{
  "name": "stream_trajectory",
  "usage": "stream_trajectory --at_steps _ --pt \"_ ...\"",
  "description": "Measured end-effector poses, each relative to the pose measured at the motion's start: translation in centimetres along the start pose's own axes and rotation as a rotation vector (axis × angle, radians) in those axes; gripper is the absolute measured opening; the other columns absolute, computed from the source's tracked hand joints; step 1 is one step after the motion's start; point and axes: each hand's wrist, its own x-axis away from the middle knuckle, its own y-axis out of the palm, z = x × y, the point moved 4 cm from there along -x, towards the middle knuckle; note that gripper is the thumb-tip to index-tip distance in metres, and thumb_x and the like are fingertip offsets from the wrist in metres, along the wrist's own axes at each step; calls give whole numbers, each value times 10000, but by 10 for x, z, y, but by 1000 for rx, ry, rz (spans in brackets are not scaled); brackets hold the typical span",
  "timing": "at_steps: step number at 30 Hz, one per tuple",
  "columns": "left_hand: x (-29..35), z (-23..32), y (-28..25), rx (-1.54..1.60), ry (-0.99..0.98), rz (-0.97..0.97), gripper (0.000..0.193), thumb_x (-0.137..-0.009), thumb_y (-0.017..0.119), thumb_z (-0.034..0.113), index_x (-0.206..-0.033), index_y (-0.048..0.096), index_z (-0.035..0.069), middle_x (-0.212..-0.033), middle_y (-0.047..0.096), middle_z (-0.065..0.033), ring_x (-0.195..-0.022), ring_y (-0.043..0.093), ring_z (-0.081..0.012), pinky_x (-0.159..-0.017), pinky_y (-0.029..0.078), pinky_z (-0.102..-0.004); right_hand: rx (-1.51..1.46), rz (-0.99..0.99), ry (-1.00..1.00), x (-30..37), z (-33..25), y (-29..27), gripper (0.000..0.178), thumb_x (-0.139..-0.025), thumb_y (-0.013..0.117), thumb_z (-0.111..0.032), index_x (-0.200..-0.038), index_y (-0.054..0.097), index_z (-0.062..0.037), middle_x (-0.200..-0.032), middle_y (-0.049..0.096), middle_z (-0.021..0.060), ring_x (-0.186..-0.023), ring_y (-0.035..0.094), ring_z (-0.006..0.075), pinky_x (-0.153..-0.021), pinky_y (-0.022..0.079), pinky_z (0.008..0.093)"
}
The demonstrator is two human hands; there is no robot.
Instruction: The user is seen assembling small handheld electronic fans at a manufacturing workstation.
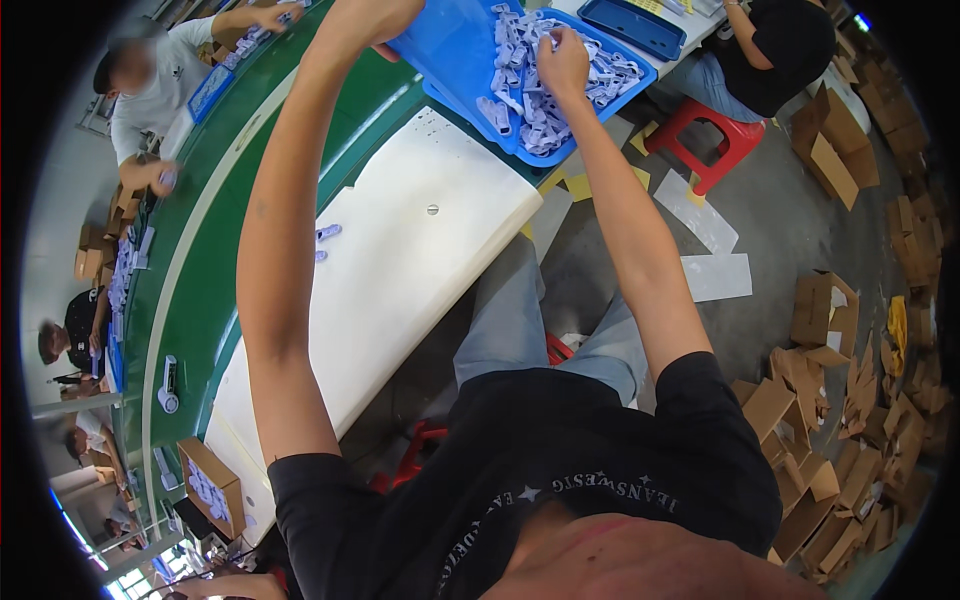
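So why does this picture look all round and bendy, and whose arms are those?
No robot here, just a person working! A wide, round-seeing camera worn on their head looks down, so straight edges bend. Those arms are the wearer's own. The left hand grips a tilted blue tray. The right hand touches pale purple pieces in the blue tray. Two small pieces lie on the white table, beside a green surface. I can't tell whether the right hand holds any.
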Motion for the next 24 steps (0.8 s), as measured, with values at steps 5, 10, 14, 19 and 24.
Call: stream_trajectory --at_steps 5,10,14,19,24 --pt "17 31 -6 343 140 -149 286 -680 462 86 -741 598 -159 -707 602 -331 -675 651 -411 -623 536 -447 -225 19 -150 -64 -6 19 408 -824 606 -267 -1139 562 -10 -1058 608 244 -983 599 361 -875 461 406" --pt "15 36 -20 713 472 -126 290 -687 446 78 -739 596 -165 -693 605 -324 -628 650 -401 -574 542 -441 -464 10 -418 -125 -83 35 407 -835 606 -180 -1199 537 -12 -1076 603 267 -1000 591 388 -864 460 412" --pt "0 38 -15 303 163 -98 289 -691 439 72 -742 598 -164 -684 608 -316 -586 645 -393 -517 543 -434 -241 -293 -438 -131 -89 46 314 -836 593 -164 -1091 557 16 -975 618 261 -914 599 398 -802 469 432" --pt "-14 36 -10 45 82 -53 281 -692 435 61 -743 607 -154 -666 612 -302 -555 640 -384 -471 537 -421 -138 -314 -451 -117 -42 31 262 -820 604 -164 -997 555 23 -907 616 253 -860 591 408 -760 469 453" --pt "23 47 -47 775 310 -297 280 -689 435 64 -740 605 -153 -657 608 -300 -555 639 -388 -484 533 -427 -179 -403 -330 -72 -40 37 265 -795 617 -156 -967 536 29 -867 603 257 -838 576 429 -751 464 470"
